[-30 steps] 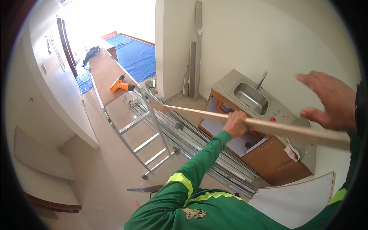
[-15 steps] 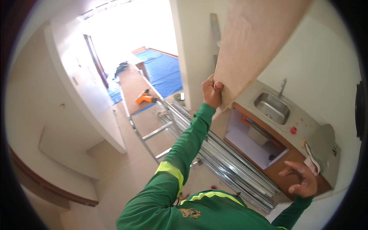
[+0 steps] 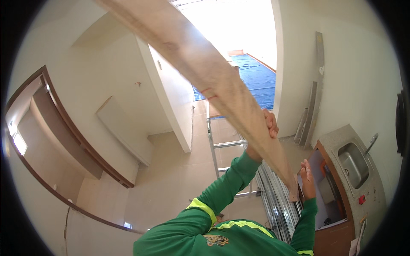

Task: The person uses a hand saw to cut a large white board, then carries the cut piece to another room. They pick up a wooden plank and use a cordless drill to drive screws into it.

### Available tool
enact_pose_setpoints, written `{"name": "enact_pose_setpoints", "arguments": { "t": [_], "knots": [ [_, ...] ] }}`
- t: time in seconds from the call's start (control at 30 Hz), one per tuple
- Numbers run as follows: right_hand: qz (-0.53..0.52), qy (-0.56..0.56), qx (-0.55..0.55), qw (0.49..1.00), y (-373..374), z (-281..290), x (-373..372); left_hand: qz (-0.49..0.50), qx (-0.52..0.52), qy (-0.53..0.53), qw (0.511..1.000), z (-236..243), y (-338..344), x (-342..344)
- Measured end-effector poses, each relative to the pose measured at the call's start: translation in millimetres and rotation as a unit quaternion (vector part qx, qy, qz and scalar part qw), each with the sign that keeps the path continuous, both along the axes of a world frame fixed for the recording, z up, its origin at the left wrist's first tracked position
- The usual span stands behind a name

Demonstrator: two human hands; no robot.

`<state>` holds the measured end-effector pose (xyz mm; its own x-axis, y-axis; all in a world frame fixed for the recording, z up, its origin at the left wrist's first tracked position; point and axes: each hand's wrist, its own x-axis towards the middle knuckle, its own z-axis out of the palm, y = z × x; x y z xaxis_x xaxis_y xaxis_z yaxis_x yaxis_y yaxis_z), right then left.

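Note:
A long pale wooden board (image 3: pixel 239 98) runs diagonally from the upper left down to its near end above the metal bars. My left hand (image 3: pixel 270 123) is shut on the board, its fingers curled over the right edge and most of the palm hidden behind the wood. Close to the near end, my right hand (image 3: pixel 306 171) is raised with its fingers stretched upward, apart from the board as far as I can see. Two short red marks cross the board's edge about halfway along.
Shiny metal bars (image 3: pixel 278 200) lie bundled on the floor below the board. A ladder (image 3: pixel 228 144) stands ahead, partly hidden. At right is a counter with a steel sink (image 3: pixel 354 164). Grey strips (image 3: pixel 315 89) lean on the wall. Blue sheeting (image 3: pixel 256 79) covers the floor beyond the opening.
The board has swung from the upper right to the upper left, still in my left hand. My right hand has come in from the counter side toward the board's near end. The view has turned left.

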<state>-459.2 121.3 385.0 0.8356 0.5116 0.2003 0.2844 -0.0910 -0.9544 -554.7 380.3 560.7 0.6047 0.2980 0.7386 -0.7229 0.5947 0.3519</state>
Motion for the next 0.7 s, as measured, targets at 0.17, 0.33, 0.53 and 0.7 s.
{"name": "enact_pose_setpoints", "arguments": {
  "t": [0.17, 0.33, 0.53, 0.7],
  "knots": [
    [0.111, 0.021, -0.039, 0.993, 39, -96, 43, 0.002, 0.024, -0.018, 1.000, -4, 21, -58],
    [0.168, 0.056, -0.130, 0.976, 43, -131, 35, -0.030, 0.057, -0.028, 0.997, -8, 45, -94],
    [0.119, 0.044, -0.221, 0.967, 12, -187, -2, -0.027, 0.020, -0.001, 0.999, -37, 71, -129],
    [0.002, 0.092, -0.243, 0.966, 25, -184, -53, -0.064, 0.001, -0.007, 0.998, -66, 89, -135]
  ]
}}
